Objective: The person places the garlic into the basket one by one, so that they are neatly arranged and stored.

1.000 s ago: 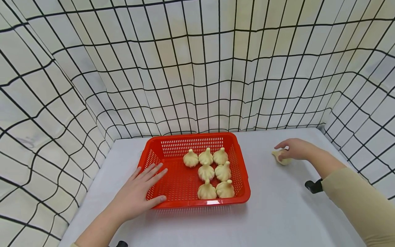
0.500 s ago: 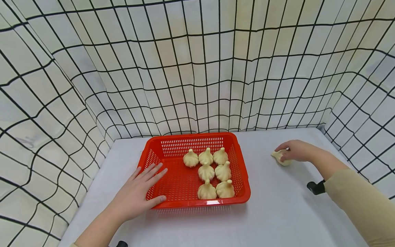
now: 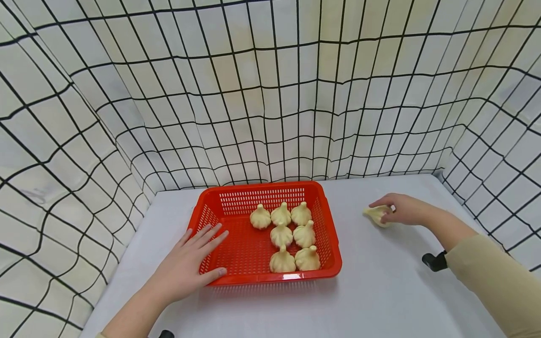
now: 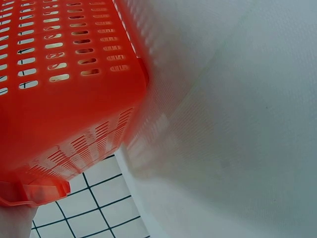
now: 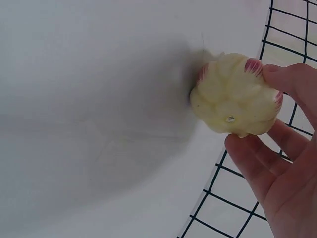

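In the head view my right hand (image 3: 401, 209) pinches a pale garlic bulb (image 3: 374, 216) on the right part of the table, its stem pointing left. The right wrist view shows thumb and fingers on either side of the garlic bulb (image 5: 235, 99), its root end facing the camera and pinkish streaks on its sides. My left hand (image 3: 188, 263) rests on the left front corner of a red plastic basket (image 3: 270, 279), fingers spread straight over the rim. Several more garlic bulbs (image 3: 282, 260) sit upright in rows along the basket's right half.
A white-covered table (image 3: 296, 310) lies under everything. White walls hung with black netting (image 3: 270, 117) enclose the back and both sides. The basket's slotted wall (image 4: 74, 94) fills the upper left of the left wrist view.
My right hand has shifted slightly left, and the garlic bulb has moved left with it. The left hand and the basket stay put.
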`<state>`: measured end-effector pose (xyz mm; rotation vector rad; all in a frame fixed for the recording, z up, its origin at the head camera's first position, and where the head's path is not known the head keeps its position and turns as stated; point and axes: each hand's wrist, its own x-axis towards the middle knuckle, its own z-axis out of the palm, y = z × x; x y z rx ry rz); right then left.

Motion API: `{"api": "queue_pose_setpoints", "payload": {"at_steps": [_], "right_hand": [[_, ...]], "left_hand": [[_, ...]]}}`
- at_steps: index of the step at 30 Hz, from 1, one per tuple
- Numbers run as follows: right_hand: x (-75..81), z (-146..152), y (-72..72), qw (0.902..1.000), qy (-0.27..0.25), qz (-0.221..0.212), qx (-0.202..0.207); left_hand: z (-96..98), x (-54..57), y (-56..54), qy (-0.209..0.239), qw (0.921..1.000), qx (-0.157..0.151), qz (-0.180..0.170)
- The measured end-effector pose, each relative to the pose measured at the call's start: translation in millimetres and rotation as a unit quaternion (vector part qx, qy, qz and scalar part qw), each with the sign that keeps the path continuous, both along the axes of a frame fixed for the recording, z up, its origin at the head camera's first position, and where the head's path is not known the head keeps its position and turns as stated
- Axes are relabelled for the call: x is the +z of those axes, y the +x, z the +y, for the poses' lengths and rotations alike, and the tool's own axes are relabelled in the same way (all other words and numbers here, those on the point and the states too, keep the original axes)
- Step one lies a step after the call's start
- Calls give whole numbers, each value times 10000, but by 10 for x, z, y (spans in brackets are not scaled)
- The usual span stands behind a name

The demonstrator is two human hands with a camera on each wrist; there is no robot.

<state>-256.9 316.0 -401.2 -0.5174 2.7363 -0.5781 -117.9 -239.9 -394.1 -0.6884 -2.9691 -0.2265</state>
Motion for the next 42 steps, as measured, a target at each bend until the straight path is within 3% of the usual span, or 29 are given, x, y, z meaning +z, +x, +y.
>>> {"api": "queue_pose_setpoints", "payload": {"at_steps": [16,27,42], "right_hand": [[-63,58,161,9983,-254,467,226],[-66,172,260,9996,-184,202,78],[-71,207,328,9960,159,874,-84]], "left_hand": [[-2,-14,-6,-12,10000,13,1],[-16,-17,0,1,10000,2,14],[4,-12,-4,-38,10000,-11,52]]}}
